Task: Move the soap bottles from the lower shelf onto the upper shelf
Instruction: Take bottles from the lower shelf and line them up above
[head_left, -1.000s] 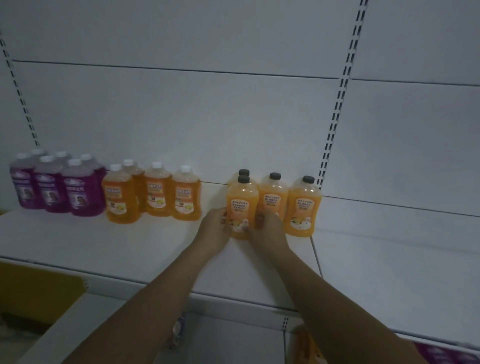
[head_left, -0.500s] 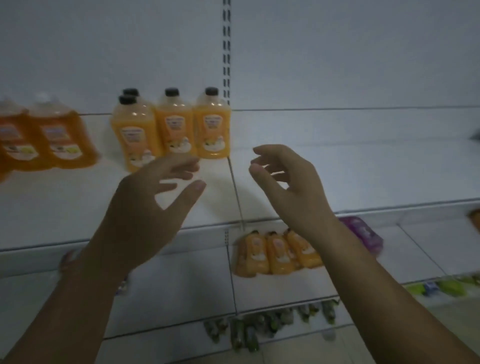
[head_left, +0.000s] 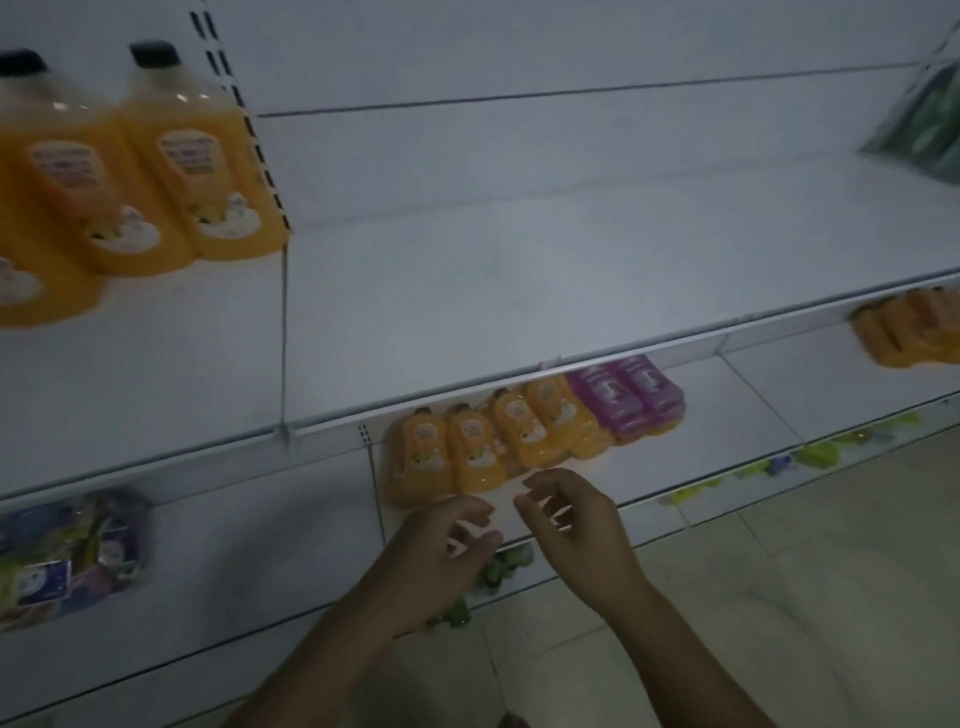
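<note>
Both hands are low at six o'clock: left hand (head_left: 441, 551) and right hand (head_left: 576, 530) side by side, fingers loosely curled and apart, gripping nothing, touching nothing. Just past the fingertips, the orange soap bottles (head_left: 483, 447) sit on the lower shelf (head_left: 717, 415), with purple bottles (head_left: 628, 395) at their two o'clock. Up at ten o'clock, black-capped orange bottles (head_left: 171, 156) sit on the upper shelf (head_left: 467, 312).

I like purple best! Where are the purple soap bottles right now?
In the head view, the purple bottles sit on the lower shelf, right of the middle, just under the upper shelf front edge and next to the right end of the orange bottles there.
</note>
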